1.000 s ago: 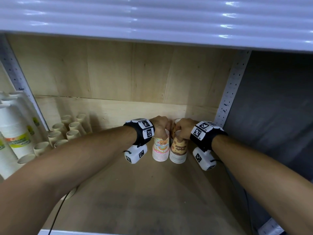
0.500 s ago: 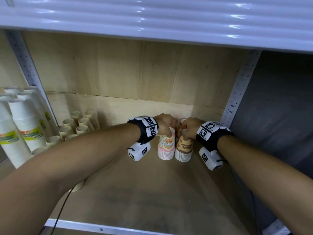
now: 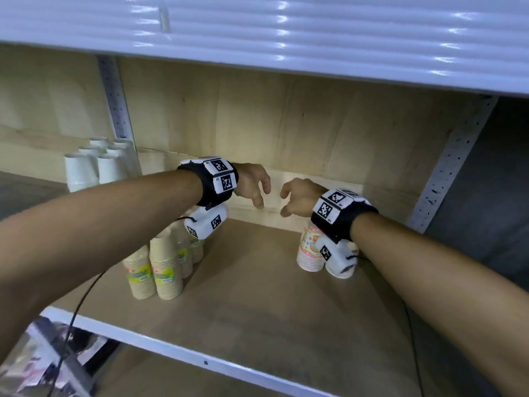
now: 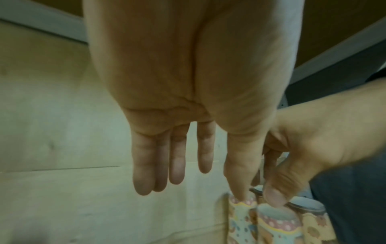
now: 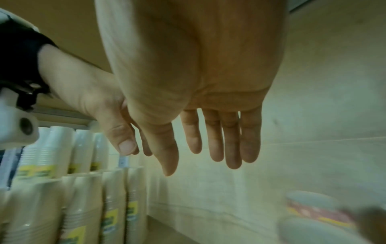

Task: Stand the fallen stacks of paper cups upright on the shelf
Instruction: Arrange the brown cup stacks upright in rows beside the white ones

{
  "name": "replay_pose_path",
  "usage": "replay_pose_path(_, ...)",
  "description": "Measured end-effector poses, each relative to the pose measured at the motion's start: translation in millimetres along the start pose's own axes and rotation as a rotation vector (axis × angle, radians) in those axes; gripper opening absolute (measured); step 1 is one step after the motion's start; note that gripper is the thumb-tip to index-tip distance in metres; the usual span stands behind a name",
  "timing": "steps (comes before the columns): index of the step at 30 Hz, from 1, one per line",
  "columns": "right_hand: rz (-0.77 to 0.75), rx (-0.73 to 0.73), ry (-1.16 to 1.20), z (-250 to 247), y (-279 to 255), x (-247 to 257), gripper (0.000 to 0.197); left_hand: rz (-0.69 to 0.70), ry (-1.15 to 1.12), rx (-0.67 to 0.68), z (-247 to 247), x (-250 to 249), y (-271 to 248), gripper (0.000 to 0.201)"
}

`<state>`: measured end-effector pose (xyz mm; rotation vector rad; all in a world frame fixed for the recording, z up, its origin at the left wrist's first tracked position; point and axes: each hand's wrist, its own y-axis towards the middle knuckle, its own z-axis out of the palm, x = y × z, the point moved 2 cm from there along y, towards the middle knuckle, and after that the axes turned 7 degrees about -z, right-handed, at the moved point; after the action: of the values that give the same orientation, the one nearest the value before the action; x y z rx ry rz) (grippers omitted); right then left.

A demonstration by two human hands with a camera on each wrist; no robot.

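Note:
Two short stacks of patterned paper cups stand upright side by side at the back right of the shelf: a pink-and-white one [image 3: 309,249] and, behind my right wrist camera, a second one [image 3: 343,270] mostly hidden. Their open rims [image 4: 275,217] show low in the left wrist view. My left hand [image 3: 257,187] and right hand [image 3: 289,199] hover above the shelf near its back board, fingers loose and hanging down, holding nothing. The left hand [image 4: 188,173] and right hand [image 5: 208,151] show relaxed, straight fingers in the wrist views.
Several tall beige cup stacks with green-yellow labels [image 3: 164,267] stand upright at the shelf's left. White cup stacks [image 3: 97,167] sit in the neighbouring bay beyond a perforated metal post [image 3: 116,101]. Another post [image 3: 446,170] and a white upper shelf edge [image 3: 257,38] bound the bay.
Both hands have let go of the two patterned stacks and lifted away from them, toward the left. The stacks stay standing. The head view has swung, showing more of the shelf's front edge.

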<state>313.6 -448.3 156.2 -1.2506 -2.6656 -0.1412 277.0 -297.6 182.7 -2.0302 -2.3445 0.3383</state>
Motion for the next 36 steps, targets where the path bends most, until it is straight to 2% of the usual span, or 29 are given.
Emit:
replay_pose_path(5,-0.142,-0.004,0.048,5.9,12.1,69.8,0.045,-0.099,-0.008,0.051,-12.8,65.1,-33.7,0.049)
replay_pose_path(10,-0.291,0.006,0.110,14.2,16.5,132.9,0.030,-0.182,-0.020,0.086,-18.7,120.0,-66.3,0.037)
replay_pose_path(17,-0.420,0.109,0.158,41.8,16.8,196.8,0.034,-0.291,-0.066,0.164,-8.1,171.6,-101.7,0.027)
replay_pose_path(20,-0.419,0.129,0.187,53.0,19.1,210.3,0.037,-0.326,-0.082,0.186,-0.6,182.9,-112.9,0.027)
replay_pose_path(23,-0.412,0.137,0.194,62.1,21.8,219.6,0.030,-0.339,-0.125,0.194,8.2,190.6,-119.8,0.037)
replay_pose_path(27,-0.428,0.177,0.163,71.1,23.2,228.0,0.018,-0.336,-0.189,0.200,20.2,197.9,-123.7,0.040)
replay_pose_path(31,-0.422,0.200,0.126,78.6,23.1,230.8,0.031,-0.332,-0.221,0.198,30.0,201.5,-122.0,0.041)
replay_pose_path(36,-0.439,0.208,0.135,80.4,22.2,231.3,0.031,-0.338,-0.201,0.215,40.3,203.0,-119.4,0.042)
